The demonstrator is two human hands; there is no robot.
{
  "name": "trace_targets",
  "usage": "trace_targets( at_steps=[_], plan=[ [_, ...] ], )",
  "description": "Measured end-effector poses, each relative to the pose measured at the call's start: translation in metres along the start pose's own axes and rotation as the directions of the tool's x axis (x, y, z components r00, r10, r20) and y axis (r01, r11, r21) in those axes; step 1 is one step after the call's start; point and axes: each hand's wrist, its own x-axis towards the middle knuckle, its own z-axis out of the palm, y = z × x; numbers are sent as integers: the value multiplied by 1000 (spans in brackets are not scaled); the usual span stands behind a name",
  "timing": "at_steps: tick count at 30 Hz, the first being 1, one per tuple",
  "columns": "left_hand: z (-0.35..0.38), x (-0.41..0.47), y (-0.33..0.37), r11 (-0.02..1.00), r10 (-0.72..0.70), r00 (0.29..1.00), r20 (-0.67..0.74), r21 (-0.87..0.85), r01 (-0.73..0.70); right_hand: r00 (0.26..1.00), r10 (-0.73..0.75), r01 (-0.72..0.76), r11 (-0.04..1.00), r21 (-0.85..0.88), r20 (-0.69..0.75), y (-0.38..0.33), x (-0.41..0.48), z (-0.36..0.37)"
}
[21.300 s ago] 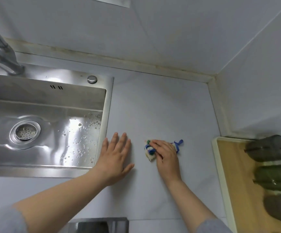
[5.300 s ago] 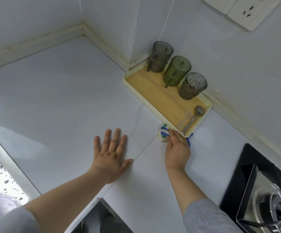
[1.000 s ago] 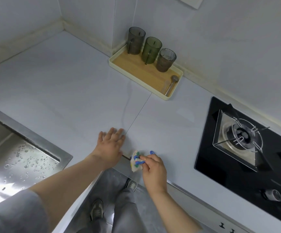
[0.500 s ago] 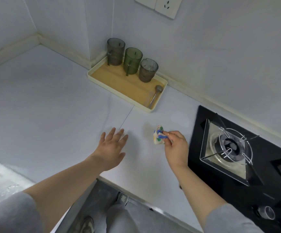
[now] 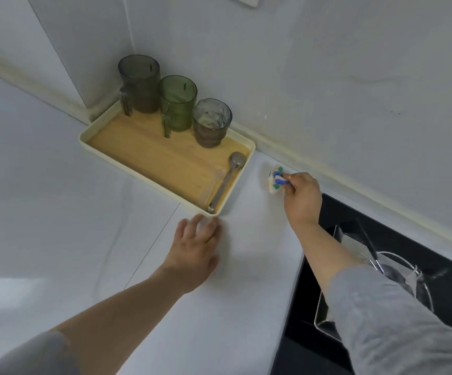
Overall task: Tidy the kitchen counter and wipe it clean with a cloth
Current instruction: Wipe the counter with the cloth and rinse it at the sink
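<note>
Right hand (image 5: 301, 198) pinches small cloth (image 5: 275, 182) (white, blue and green marks) on counter (image 5: 57, 198), between tray (image 5: 235, 197) and black hob (image 5: 397, 244), near the wall; left hand (image 5: 195, 250) flat, fingers relaxed, just beside tray corner

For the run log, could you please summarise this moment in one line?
wiping | right hand pinches cloth on counter near wall | left hand rests by tray corner
</note>
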Motion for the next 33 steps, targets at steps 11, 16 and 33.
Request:
trace_targets(
  at_steps=[11, 16, 33],
  plan=[
    [32, 2, -11, 999, 27, 993, -111, 35, -23, 995, 30, -24, 998, 57, -96, 19, 39, 47],
    [31, 4, -11, 999, 13, 996, -91, 50, -9, 999, -13, 16, 997, 72, -47, 15, 11, 46],
    [31, -113, -39, 1000, 18, 972, -236, 5, -17, 1000, -20, 20, 991, 135, -4, -51, -233, 38]
  ],
)
